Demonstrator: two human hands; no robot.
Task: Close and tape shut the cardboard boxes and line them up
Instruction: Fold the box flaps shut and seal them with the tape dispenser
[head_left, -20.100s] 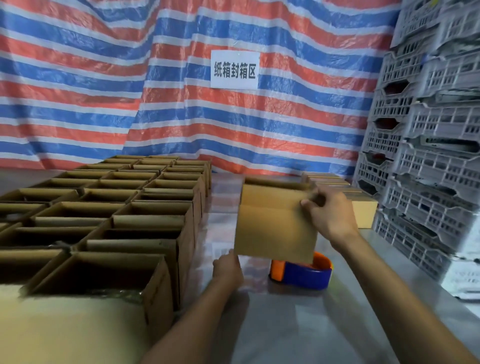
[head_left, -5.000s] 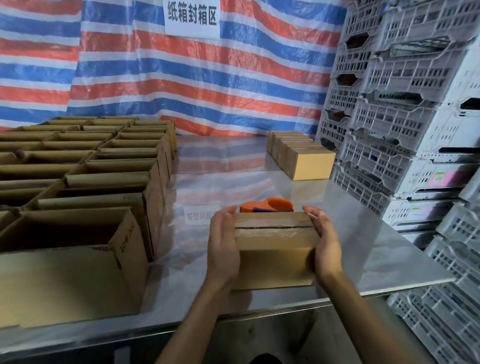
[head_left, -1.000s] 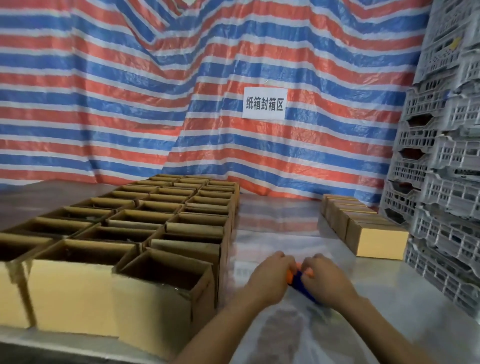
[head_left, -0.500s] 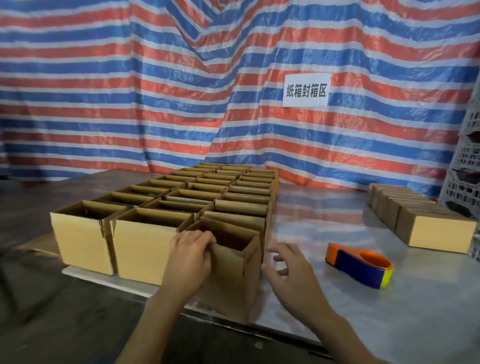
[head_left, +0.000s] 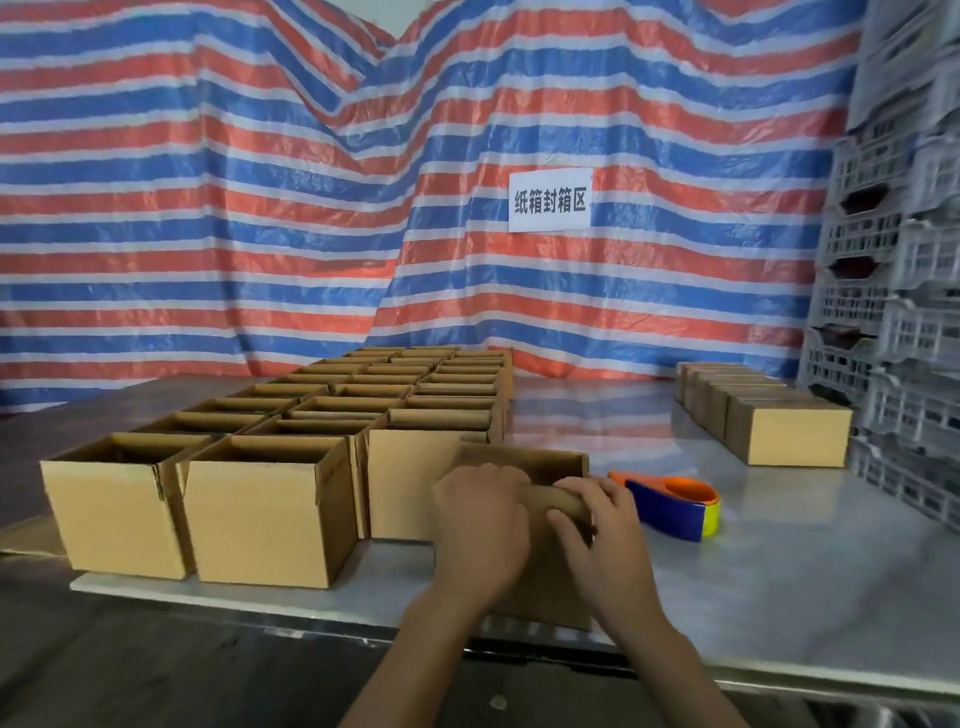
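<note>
From your head camera, both of your hands are on one open box (head_left: 522, 460) at the near edge of the table (head_left: 789, 582). It stands just to the right of the front row of the block of open boxes (head_left: 322, 415). Your left hand (head_left: 480, 519) is curled over the box's near rim, gripping it. Your right hand (head_left: 602, 540) grips the near flap (head_left: 561, 500), its fingers bent round the cardboard. The box's far wall and dark inside show beyond your knuckles.

The orange and blue tape dispenser (head_left: 670, 504) lies on the table just right of this box, apart from your right hand. Farther right, a row of closed boxes (head_left: 769, 423) runs towards the back, beside the stacked grey crates (head_left: 893, 312). Behind the table hangs a red, white and blue striped tarp (head_left: 234, 208) with a white sign (head_left: 549, 200) fixed to it.
</note>
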